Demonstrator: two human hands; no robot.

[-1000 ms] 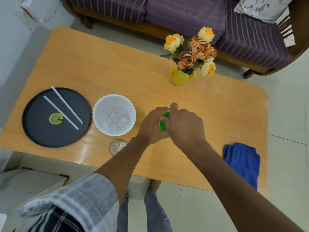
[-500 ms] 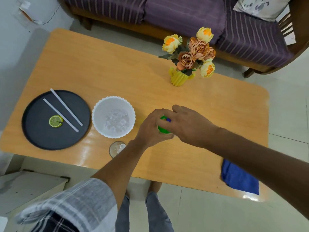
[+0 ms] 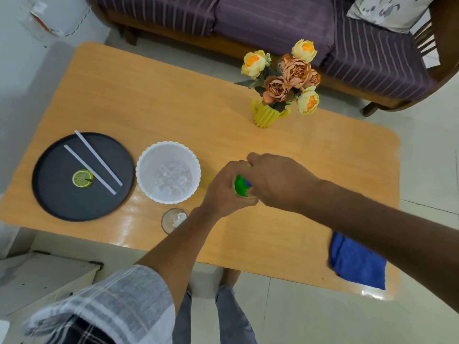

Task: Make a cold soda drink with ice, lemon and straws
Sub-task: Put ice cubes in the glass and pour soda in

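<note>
Tiled floor and my own legs lay nearest, below the near edge of the rounded orange wooden table [image 3: 173,115] at which I stood. On that edge, at my right, a folded blue cloth [image 3: 357,264] hung partly over the side. Just in from the edge sat the small clear faceted glass [image 3: 173,220], a few ice pieces already in it.

Both hands were together over the middle of the table, closed on one object. My left hand [image 3: 223,192] was wrapped around the green plastic soda bottle [image 3: 240,186]; only a patch of green and a bit of blue label showed between the fingers. My right hand [image 3: 278,181] was clamped over the bottle's top. The cap itself was hidden, so I could not tell whether it was on or off.

Judged step: opening the soda, ice stage apparently done. Next move would call for a firm left grip while the right twists slowly, since fizz could spill, then a tilt toward the glass to the near left.

Further left stood the white scalloped plastic bowl [image 3: 146,167] holding ice cubes, and beside it the round black tray [image 3: 49,194] with a notched green lemon slice [image 3: 82,178] and two white straws [image 3: 99,160], all untouched.

Farthest, a yellow ribbed vase of orange and yellow flowers [image 3: 265,115], then a purple striped sofa [image 3: 273,18].
</note>
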